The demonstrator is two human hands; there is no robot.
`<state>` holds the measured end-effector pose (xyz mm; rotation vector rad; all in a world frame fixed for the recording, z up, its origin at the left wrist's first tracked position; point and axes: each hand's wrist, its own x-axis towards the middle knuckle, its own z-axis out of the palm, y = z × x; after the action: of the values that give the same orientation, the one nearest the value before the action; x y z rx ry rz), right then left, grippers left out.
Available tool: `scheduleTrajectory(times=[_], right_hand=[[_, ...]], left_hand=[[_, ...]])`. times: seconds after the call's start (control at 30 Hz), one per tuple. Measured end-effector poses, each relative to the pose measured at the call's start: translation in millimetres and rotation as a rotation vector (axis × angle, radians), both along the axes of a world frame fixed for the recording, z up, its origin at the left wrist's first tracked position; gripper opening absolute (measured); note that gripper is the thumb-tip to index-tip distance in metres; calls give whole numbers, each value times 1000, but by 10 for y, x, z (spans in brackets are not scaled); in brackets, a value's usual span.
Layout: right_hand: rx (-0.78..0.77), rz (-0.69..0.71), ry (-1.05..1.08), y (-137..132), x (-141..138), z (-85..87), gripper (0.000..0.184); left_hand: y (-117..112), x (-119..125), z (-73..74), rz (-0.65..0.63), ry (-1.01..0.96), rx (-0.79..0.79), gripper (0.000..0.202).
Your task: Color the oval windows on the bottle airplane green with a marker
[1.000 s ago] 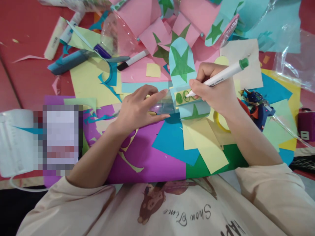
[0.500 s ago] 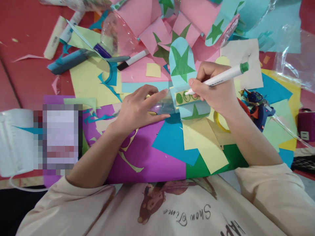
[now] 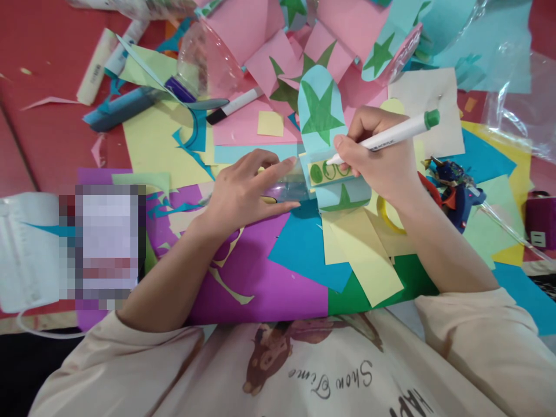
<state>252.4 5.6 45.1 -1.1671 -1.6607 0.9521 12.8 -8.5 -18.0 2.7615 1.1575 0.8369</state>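
My right hand (image 3: 377,150) pinches a white acrylic marker (image 3: 397,134) with a green end. Its tip rests on a small yellow strip (image 3: 321,180) marked with green circles, the leftmost filled in. That strip lies across a light blue paper piece (image 3: 324,92) bearing green stars. My left hand (image 3: 249,185) curves over a clear plastic bottle (image 3: 289,186), thumb and forefinger on either side of it. The bottle's right end meets the blue piece; its left part is hidden under my palm.
Pink paper flaps (image 3: 256,26) with green stars stand at the back. A black-and-white marker (image 3: 234,106), yellow tape roll (image 3: 388,214) and blue glue gun (image 3: 460,202) lie around. Purple paper (image 3: 269,272) covers the front. A blurred-out device (image 3: 108,243) lies left, a purple box (image 3: 541,220) right.
The marker tip has shifted very slightly left on the yellow strip. At the lower right, a blue sheet now reaches further out past the table edge. My left hand stays put.
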Motion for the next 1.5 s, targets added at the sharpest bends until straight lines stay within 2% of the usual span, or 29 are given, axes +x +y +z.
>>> scheduleTrajectory(times=[0.2,0.37,0.53,0.7,0.83,1.03,1.23,1.5], right_hand=[[-55,12,6,4,-11,21,44],[-15,46,-25,-11,-15,46,39],[-62,57,-43,-14,-11,57,44],[-76,48,-92,-11,-11,78,44],[-60,58,-122,-3,-3,82,43],[-47,77,-33,2,-4,56,39],[-29,91,2,6,6,24,39],[-63,58,-90,-9,-2,84,39]], left_hand=[[-3,7,9,-23,-45,-10,62],[6,13,2,-39,-73,40,62],[13,4,-24,-48,-104,-4,63],[7,12,-8,-31,-77,39,62],[3,10,-2,-17,-49,14,60],[8,10,-15,-18,-37,49,63],[7,14,1,-55,-107,25,63],[11,12,-2,-26,-53,32,62]])
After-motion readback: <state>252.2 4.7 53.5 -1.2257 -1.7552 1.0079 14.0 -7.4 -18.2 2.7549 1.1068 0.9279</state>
